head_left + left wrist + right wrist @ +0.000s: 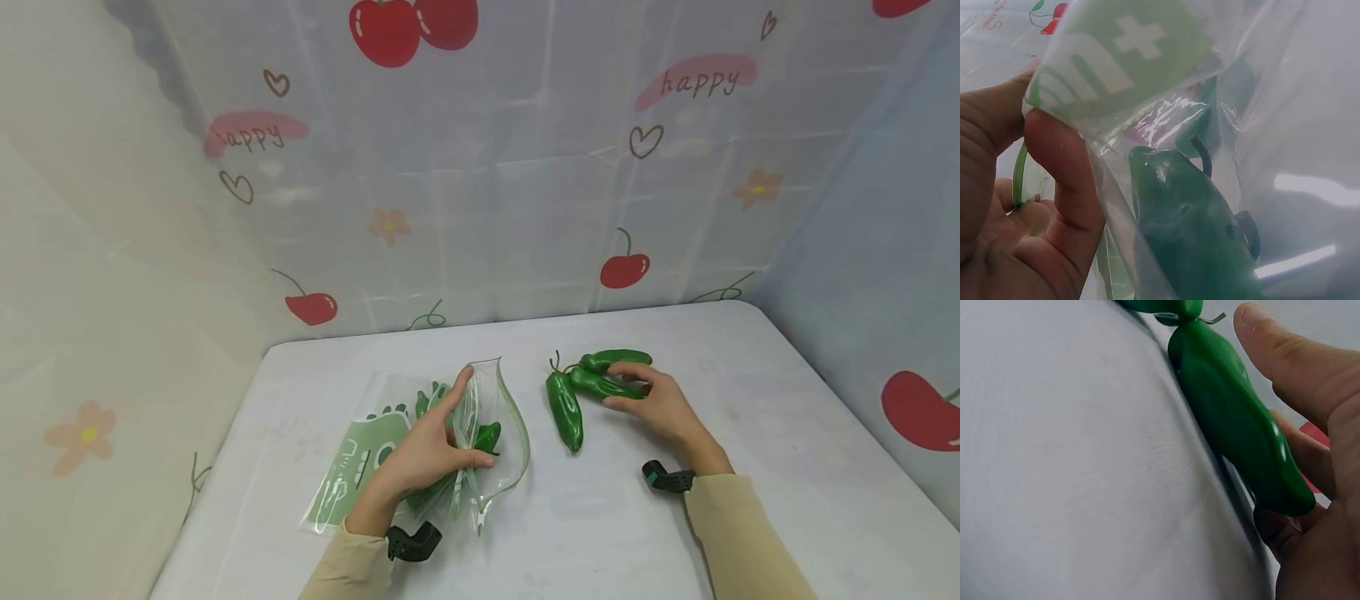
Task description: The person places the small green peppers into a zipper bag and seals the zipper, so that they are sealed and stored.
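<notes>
My left hand (420, 457) holds the mouth of a clear plastic bag (352, 467) with green print; in the left wrist view the film lies between its fingers. Inside the bag are green peppers (1188, 225), partly hidden by my hand and the print. On the right, my right hand (662, 410) reaches around the tip end of a green pepper (596, 383). The right wrist view has the thumb on one side of that pepper (1229, 412), apart from it, and fingers on the other. Close by lie two more peppers, one upright in the view (565, 410), one behind (615, 358).
A white-covered table (555, 533) carries everything. Behind it hangs a pale curtain (495, 208) with cherries, flowers and lettering, and similar sheets flank both sides. Each wrist wears a small black device, such as the one near my right sleeve (750, 533).
</notes>
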Motion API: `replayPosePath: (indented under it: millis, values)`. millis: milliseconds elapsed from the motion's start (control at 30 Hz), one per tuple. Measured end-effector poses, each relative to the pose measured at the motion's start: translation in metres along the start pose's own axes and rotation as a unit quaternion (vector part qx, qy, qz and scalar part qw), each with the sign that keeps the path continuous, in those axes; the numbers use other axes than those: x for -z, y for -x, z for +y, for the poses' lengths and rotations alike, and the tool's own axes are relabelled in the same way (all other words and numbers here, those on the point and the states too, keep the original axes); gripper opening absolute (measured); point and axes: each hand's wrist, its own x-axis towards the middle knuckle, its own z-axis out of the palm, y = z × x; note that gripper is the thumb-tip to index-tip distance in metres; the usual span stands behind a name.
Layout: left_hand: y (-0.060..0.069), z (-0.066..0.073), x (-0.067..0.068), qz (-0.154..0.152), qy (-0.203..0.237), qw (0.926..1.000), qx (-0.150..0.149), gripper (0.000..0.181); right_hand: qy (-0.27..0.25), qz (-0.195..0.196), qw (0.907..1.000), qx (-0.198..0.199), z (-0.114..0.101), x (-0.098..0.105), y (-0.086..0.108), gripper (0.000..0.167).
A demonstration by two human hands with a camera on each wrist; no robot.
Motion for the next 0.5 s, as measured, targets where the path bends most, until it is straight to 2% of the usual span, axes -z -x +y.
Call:
replayPosePath:
  millis: [200, 500]
  values:
    - [-0.0003, 0.0003, 0.0000, 0.002, -0.002, 1.0000, 0.000, 0.121, 0.035, 0.006, 0.9993, -0.015, 0.0031, -0.0021, 0.0001, 0.057]
    - [-0.0005, -0.0020, -0.0003, 0.002, -0.005, 1.0000, -0.002, 0.121, 0.055, 0.002, 0.9981, -0.025, 0.0021, -0.0034, -0.0004, 0.050]
